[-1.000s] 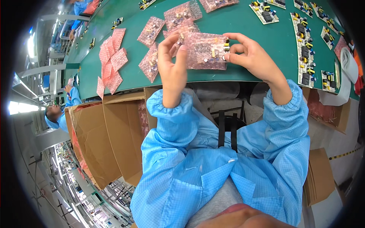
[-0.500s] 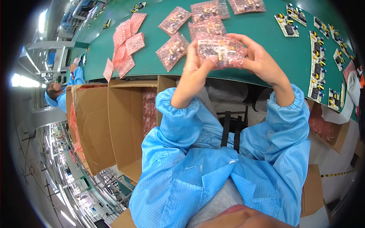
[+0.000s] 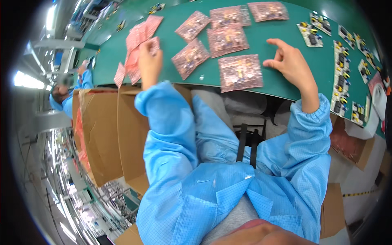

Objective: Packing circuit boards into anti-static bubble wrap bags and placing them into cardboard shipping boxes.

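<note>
My left hand (image 3: pixel 150 65) is at the pile of flat pink bubble-wrap bags (image 3: pixel 139 36) on the left of the table, its fingers closed on the edge of one bubble-wrap bag (image 3: pixel 154 45). My right hand (image 3: pixel 290 63) hovers over the green table with thumb and fingers apart, holding nothing. Between my hands, near the table's front edge, lies a bagged circuit board (image 3: pixel 241 72) in pink bubble wrap. Several more bagged boards (image 3: pixel 228 40) lie beyond it.
Bare circuit boards (image 3: pixel 339 77) stand in a row and scattered on the right of the green table (image 3: pixel 281 86). Open cardboard boxes (image 3: pixel 100 134) sit below the table at the left; another box (image 3: pixel 359 151) is at the right. A person in blue (image 3: pixel 67 98) is far left.
Both hands have let go of the bagged board, which now lies on the table. My left hand has moved left to the pink bags; my right hand has drawn away to the right and opened.
</note>
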